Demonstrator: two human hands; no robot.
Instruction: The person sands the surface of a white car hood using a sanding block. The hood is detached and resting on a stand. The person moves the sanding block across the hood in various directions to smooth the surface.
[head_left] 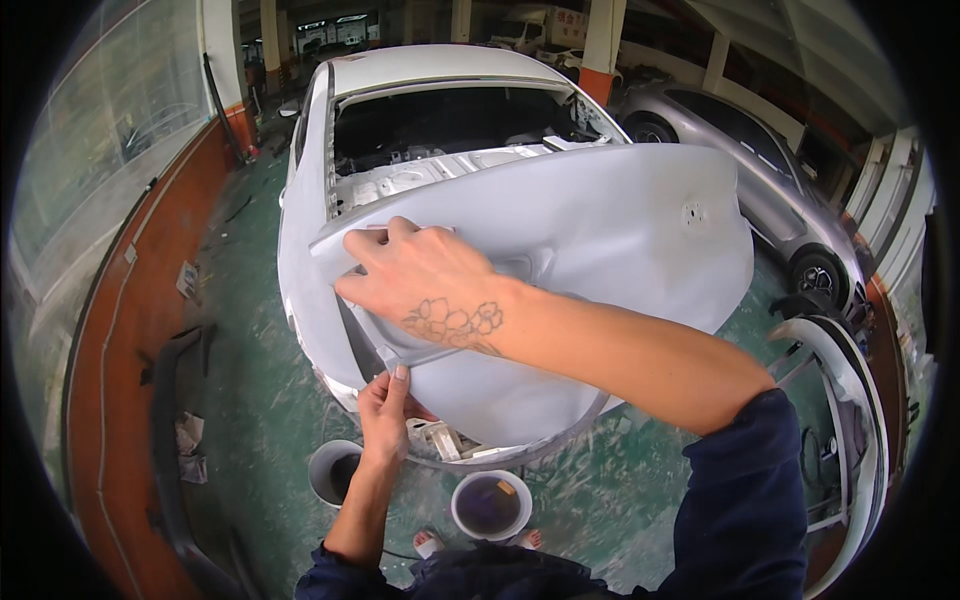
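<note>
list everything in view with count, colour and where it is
body panel: 1, pale grey, centre
car body: 1, white, behind the panel
parked car: 1, silver-grey, upper right
buckets: 2, pale, floor near feet
small block: 1, tan, in right bucket
long curved part: 1, black, floor left
pillars: several, white and orange, background
low wall: 1, orange-brown, left
floor: 1, green, all around
feet: 2, pale footwear, bottom centre
left hand: 1, bare, panel's lower-left edge
right hand: 1, bare, panel's upper-left area
</note>
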